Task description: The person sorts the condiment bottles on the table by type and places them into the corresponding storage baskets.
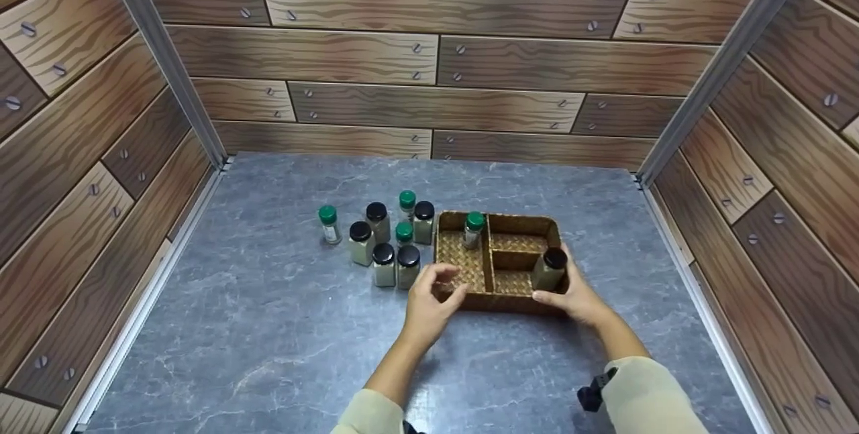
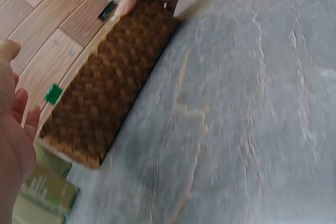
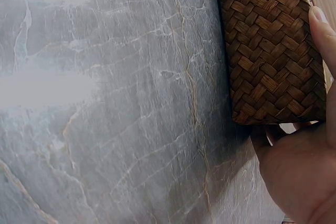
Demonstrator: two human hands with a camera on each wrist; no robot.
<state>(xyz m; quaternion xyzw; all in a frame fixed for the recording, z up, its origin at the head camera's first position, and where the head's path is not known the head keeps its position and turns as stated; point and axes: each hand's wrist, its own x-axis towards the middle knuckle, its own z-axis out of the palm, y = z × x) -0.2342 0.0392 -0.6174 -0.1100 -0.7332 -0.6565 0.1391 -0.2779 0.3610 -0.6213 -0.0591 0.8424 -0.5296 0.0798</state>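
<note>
Pale sleeves (image 1: 654,397) — past them, a three-compartment woven basket (image 1: 513,304) on the marbled bench (image 1: 268,353).
The right hand (image 1: 580,296) grips its right end; the left hand (image 1: 428,304), fingers parted, holding nothing, is by the near left corner — green-capped jar (image 1: 472,234) in the left compartment, black-capped jar (image 1: 548,274) front right.

You can enter the woven basket (image 1: 500,302) from above. Drop straight into the far-right compartment (image 1: 519,243); its dividers bound the entry. In the near-right compartment, keep left: a black-capped bottle (image 1: 550,269) stands at the right end. In the long left compartment, avoid the green-capped bottle (image 1: 472,234) at the far end and the left hand (image 1: 429,310) over the near-left corner. The right hand (image 1: 580,296) blocks the basket's right end. Clustered bottles (image 1: 384,273) obstruct its left side; you can pass along the tabletop (image 1: 268,340) farther left.
</note>
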